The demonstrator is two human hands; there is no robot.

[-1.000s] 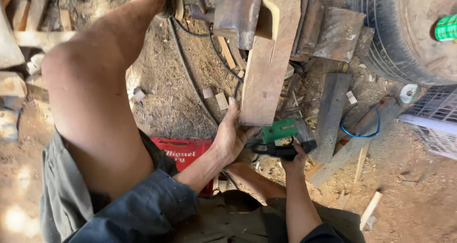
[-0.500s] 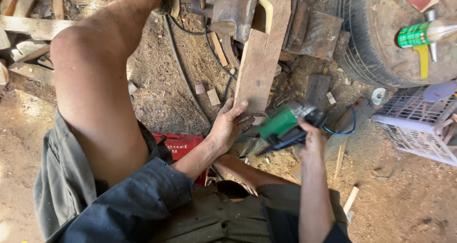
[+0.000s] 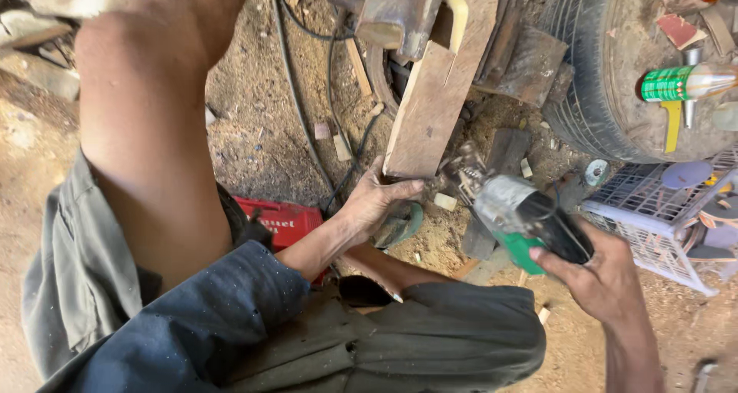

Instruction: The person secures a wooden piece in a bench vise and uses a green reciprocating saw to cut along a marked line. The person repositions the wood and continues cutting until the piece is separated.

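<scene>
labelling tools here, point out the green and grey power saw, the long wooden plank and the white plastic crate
green and grey power saw [image 3: 516,212], head view, on its grey body
long wooden plank [image 3: 438,108], head view, mid face
white plastic crate [image 3: 653,224], head view, near side wall

We see a wooden plank [image 3: 442,93], pale brown and rough, slanting from top right down to its near end, lower left. The near end is cut square and sits above the sandy ground; the far end runs under a rusty metal block. We see a jigsaw [image 3: 516,216] with green body, grey metal front and black rear, lifted off the ground just right of the plank's near end, nose pointing up-left toward it, not touching as far as we can tell.
</scene>
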